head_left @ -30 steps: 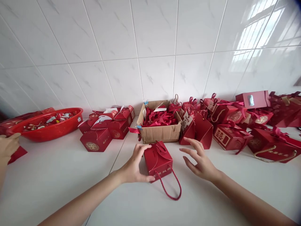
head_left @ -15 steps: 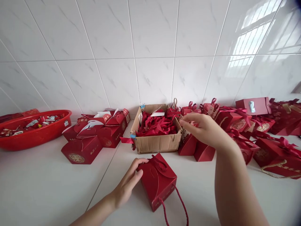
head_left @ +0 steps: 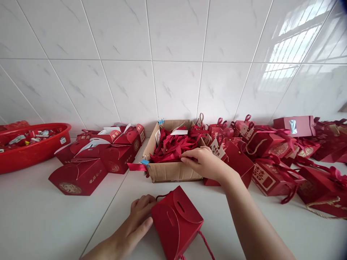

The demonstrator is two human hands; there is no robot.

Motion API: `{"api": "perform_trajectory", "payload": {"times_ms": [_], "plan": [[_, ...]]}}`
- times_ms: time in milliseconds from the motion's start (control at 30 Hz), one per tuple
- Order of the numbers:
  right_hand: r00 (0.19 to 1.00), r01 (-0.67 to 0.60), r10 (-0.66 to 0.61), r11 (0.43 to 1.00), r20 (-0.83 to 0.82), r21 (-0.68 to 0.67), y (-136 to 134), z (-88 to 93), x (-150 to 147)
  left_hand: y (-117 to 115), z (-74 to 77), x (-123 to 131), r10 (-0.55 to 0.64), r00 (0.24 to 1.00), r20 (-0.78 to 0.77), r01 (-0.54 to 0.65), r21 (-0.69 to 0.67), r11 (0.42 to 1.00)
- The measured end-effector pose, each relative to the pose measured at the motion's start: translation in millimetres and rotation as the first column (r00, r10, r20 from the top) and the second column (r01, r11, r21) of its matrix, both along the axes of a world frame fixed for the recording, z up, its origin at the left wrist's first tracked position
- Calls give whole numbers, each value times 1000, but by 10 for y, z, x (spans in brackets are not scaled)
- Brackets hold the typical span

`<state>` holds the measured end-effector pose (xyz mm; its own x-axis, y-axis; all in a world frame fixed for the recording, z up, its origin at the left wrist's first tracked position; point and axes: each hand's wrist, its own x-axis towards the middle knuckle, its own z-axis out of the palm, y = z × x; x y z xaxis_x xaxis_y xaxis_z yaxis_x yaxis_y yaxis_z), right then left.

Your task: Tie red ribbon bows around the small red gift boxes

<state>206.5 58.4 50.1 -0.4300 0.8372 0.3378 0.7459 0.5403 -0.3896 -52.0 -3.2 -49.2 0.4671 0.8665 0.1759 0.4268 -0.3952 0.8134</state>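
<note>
A red gift box [head_left: 176, 224] with a slotted lid and twisted cords stands tilted toward me on the counter. My left hand [head_left: 138, 222] is against its left side, fingers bent round the back corner where a bit of cord shows; the thumb lies apart from them. Behind it, a cardboard box [head_left: 176, 172] holds a heap of red ribbons [head_left: 176, 144] and white tags. My right hand [head_left: 199, 160] is over that box's front right rim, its fingers close together at the ribbons; whether they pinch anything is too small to tell.
Several folded red boxes [head_left: 81, 177] stand at the left, beside a red basin [head_left: 35, 151] of wrapped sweets. At the right are many finished-looking red boxes [head_left: 279, 177] with bows and cords. A tiled wall [head_left: 176, 86] rises behind.
My right hand has moved left and down to the cardboard box's front rim. The cord loop on the gift box's lid has gone to its back left, by my left hand. The view has shifted slightly.
</note>
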Motion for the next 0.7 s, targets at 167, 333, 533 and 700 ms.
{"api": "perform_trajectory", "payload": {"times_ms": [167, 333, 533, 700], "plan": [[999, 30, -28, 995, 22, -94, -3, -2, -10, 5, -37, -15, 11, 1000, -20, -10, 25, 1000], [1000, 1, 0, 999, 23, -46, 0, -4, -15, -12, -90, -3, 62, 998, -4, -62, 62, 996], [989, 12, -11, 1000, -150, 4, -68, 145, 117, -3, -53, -39, 29, 998, -63, -28, 23, 999], [899, 203, -84, 949, -430, 240, -393, 380, 385, 33, -53, -112, -27, 989, -145, 27, -4, 1000]]}}
